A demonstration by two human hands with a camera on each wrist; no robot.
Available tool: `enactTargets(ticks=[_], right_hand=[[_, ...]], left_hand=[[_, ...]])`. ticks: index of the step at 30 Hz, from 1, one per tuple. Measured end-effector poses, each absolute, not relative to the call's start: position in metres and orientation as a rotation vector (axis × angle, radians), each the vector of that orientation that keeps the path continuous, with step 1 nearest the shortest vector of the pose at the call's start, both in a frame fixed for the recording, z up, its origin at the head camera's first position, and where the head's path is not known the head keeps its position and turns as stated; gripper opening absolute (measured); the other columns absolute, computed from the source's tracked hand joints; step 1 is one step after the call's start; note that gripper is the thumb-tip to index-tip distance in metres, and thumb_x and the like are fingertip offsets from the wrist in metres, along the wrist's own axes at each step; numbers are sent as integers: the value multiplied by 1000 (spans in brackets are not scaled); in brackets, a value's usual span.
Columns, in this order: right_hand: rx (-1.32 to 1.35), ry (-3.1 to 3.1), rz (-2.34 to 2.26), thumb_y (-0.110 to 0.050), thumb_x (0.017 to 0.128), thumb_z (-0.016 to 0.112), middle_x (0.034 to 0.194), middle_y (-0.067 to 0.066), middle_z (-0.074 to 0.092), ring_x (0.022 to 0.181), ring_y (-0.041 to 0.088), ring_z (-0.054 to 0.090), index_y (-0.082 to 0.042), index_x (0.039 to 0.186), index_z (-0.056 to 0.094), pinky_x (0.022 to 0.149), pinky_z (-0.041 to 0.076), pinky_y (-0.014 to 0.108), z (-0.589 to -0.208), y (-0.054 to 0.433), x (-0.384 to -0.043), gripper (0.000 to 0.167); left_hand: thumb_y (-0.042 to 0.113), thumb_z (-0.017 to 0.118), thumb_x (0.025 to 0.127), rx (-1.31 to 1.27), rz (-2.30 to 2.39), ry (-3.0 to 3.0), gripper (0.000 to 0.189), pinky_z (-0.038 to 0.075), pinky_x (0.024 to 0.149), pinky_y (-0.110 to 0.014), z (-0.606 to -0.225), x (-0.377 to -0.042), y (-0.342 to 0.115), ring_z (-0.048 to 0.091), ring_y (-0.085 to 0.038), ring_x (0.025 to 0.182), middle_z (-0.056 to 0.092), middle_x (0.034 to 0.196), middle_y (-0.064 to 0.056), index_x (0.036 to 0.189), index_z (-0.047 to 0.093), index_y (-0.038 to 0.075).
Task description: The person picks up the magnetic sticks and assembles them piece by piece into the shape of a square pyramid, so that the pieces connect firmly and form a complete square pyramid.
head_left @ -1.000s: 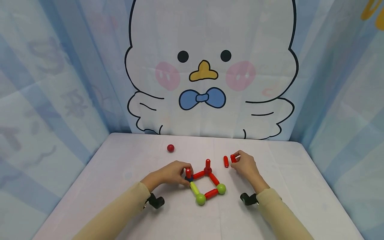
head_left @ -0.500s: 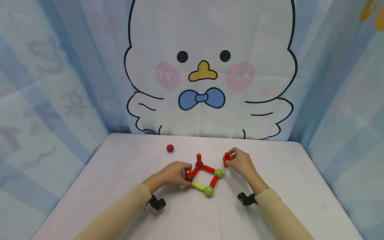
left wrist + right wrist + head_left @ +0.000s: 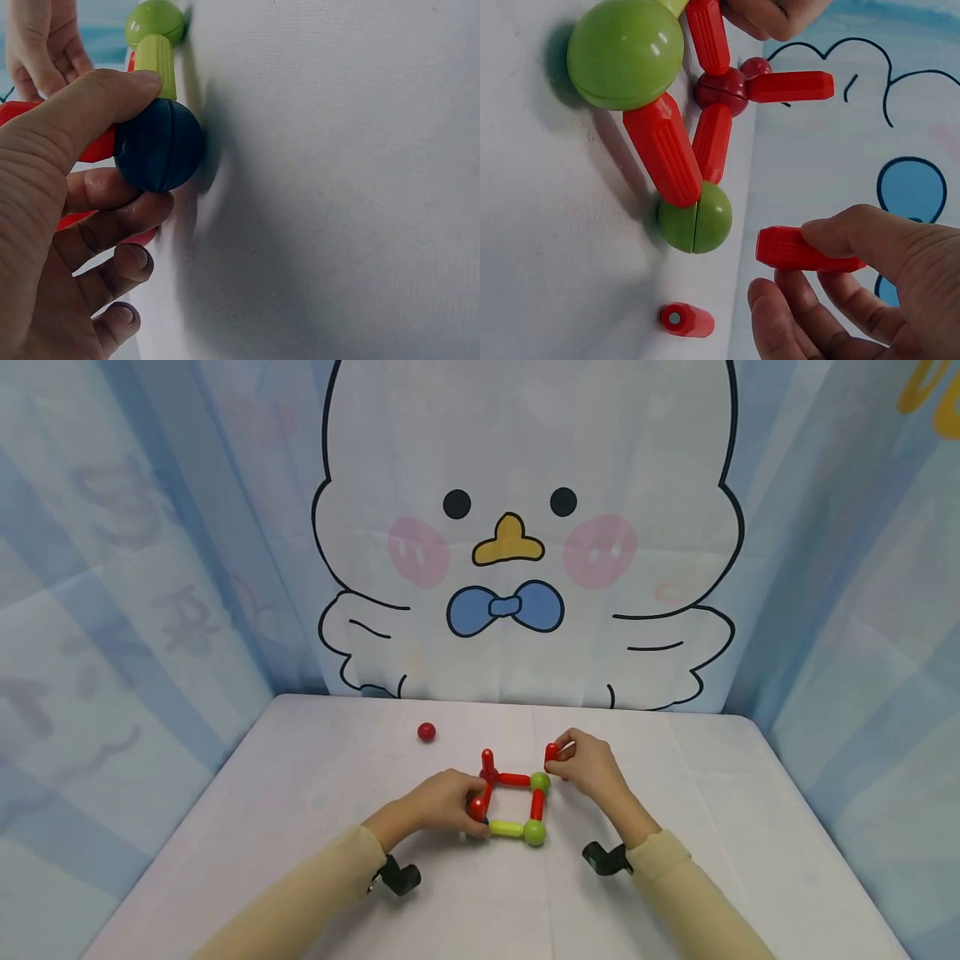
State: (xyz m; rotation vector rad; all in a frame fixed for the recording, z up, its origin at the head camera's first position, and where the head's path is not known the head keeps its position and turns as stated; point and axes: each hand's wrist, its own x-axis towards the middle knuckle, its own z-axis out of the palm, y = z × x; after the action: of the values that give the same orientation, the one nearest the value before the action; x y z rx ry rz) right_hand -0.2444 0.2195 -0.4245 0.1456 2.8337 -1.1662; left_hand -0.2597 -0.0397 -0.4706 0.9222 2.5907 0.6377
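Observation:
A square of magnetic rods and balls lies on the table. My left hand [image 3: 442, 800] grips its near left corner, a dark blue ball [image 3: 160, 146], with the thumb reaching onto the yellow-green rod [image 3: 506, 829]. An upright red rod [image 3: 477, 808] stands at that corner. Another upright red rod [image 3: 487, 759] rises from the dark red ball [image 3: 722, 91] at the far left corner. Green balls [image 3: 534, 832] form both right corners. My right hand [image 3: 596, 767] pinches a red magnetic rod [image 3: 780, 247], held upright beside the far green ball [image 3: 540, 782], apart from it.
One loose red rod [image 3: 688, 320], with a metal disc in its end, lies by the right hand, mostly hidden in the head view. A loose red ball [image 3: 426, 732] rests toward the table's back. Behind the white table [image 3: 675, 793] hangs a printed curtain [image 3: 510, 660].
The square has turned counterclockwise under my left hand, its green balls swinging right and away. My right hand has carried its red magnetic rod leftward, past the loose rod, toward the far green ball.

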Motion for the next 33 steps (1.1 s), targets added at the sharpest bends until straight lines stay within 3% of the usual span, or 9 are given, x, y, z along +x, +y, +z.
enactTargets(ticks=[7, 15, 21, 28, 33], right_hand=[[94, 2843, -1151, -12, 88, 79, 101, 11, 74, 87, 23, 66, -5, 109, 65, 72, 56, 32, -426, 215, -244, 26], [118, 2870, -1149, -2, 87, 68, 100, 11, 73, 79, 20, 66, -4, 109, 67, 69, 54, 30, -427, 221, -247, 23], [167, 2914, -1122, -3, 88, 67, 99, 12, 72, 82, 22, 64, -3, 109, 67, 71, 53, 33, -433, 228, -250, 21], [257, 2918, -1082, -10, 92, 69, 102, 14, 71, 85, 24, 64, -2, 111, 66, 73, 55, 33, -446, 238, -256, 21], [257, 2900, -1068, -13, 93, 69, 105, 16, 69, 87, 26, 63, -1, 113, 65, 75, 55, 36, -451, 241, -260, 24]], left_hand=[[40, 89, 80, 907, 635, 2588, 37, 43, 60, -20, -468, -257, -38, 50, -6, 67, 52, 71, 8, 86, 58, 21], [42, 91, 77, 885, 621, 2599, 39, 43, 60, -20, -467, -257, -37, 51, -6, 66, 53, 69, 8, 84, 59, 21], [44, 92, 75, 899, 583, 2561, 43, 47, 63, -22, -466, -259, -40, 54, -8, 70, 58, 74, 9, 90, 58, 23], [33, 94, 75, 908, 644, 2437, 53, 52, 77, -26, -459, -266, -53, 57, -12, 92, 61, 100, 10, 112, 57, 29], [27, 93, 76, 901, 683, 2426, 65, 55, 93, -38, -452, -268, -59, 54, -21, 116, 54, 134, -2, 129, 55, 31]])
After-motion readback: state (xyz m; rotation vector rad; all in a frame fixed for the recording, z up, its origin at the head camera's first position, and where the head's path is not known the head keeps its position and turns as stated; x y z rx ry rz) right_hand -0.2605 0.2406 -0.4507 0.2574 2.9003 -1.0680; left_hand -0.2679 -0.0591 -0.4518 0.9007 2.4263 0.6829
